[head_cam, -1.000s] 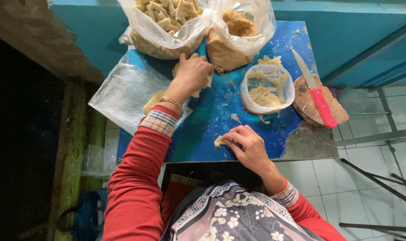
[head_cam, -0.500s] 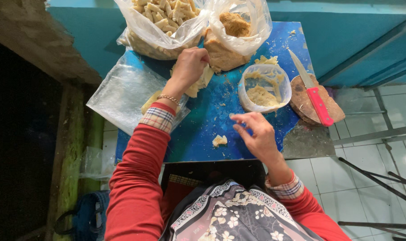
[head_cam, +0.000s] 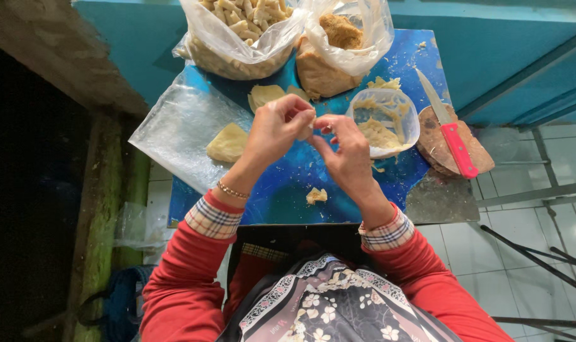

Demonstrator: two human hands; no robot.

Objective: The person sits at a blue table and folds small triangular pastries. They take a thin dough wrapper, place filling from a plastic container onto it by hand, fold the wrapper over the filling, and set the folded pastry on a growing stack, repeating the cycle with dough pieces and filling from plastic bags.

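On the blue surface (head_cam: 281,190) both hands pinch one pale piece (head_cam: 307,126): left hand (head_cam: 276,130), right hand (head_cam: 345,149). It may tear if pulled too hard.

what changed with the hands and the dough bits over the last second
The left hand left the pile by the bags and the right hand lifted off the blue board; both met above it, pinching a pale wrapper. The small filling lump was let go and lies on the board. Bags, plastic bowl and pink-handled knife stayed put.
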